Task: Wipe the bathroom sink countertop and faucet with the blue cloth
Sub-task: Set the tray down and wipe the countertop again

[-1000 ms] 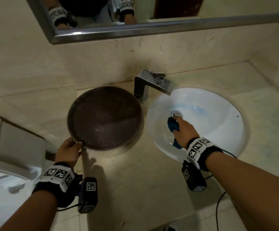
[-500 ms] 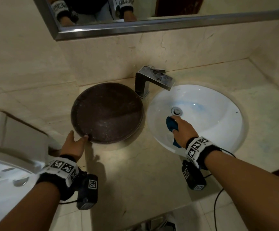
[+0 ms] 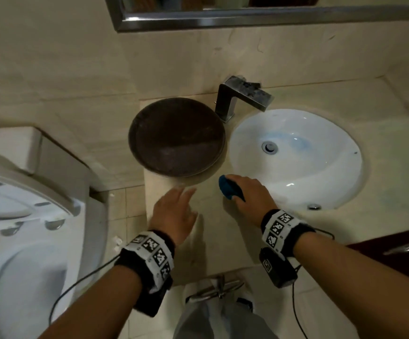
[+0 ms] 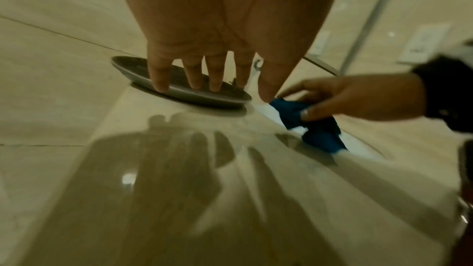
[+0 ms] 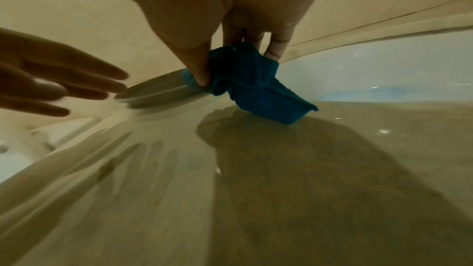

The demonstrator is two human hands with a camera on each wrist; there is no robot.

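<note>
My right hand (image 3: 245, 194) grips the bunched blue cloth (image 3: 227, 188) and holds it on the beige countertop (image 3: 223, 241), at the left rim of the white sink (image 3: 320, 177). The right wrist view shows thumb and fingers curled round the blue cloth (image 5: 250, 82), whose loose end touches the counter. Beside it, my left hand (image 3: 174, 211) hovers over the counter, fingers straight and spread, holding nothing. The left wrist view shows those fingers (image 4: 197, 76) in front of the dark tray (image 4: 179, 90). The square metal faucet (image 3: 242, 96) stands behind the sink.
A round dark brown tray (image 3: 176, 137) lies on the counter left of the sink, close to the faucet base. A white toilet (image 3: 15, 216) stands at the left, below counter level. A mirror frame (image 3: 247, 19) runs along the wall above.
The right hand brought the cloth out of the sink basin onto the counter at its left rim. The left hand let go of the tray's edge and moved right, toward the cloth.
</note>
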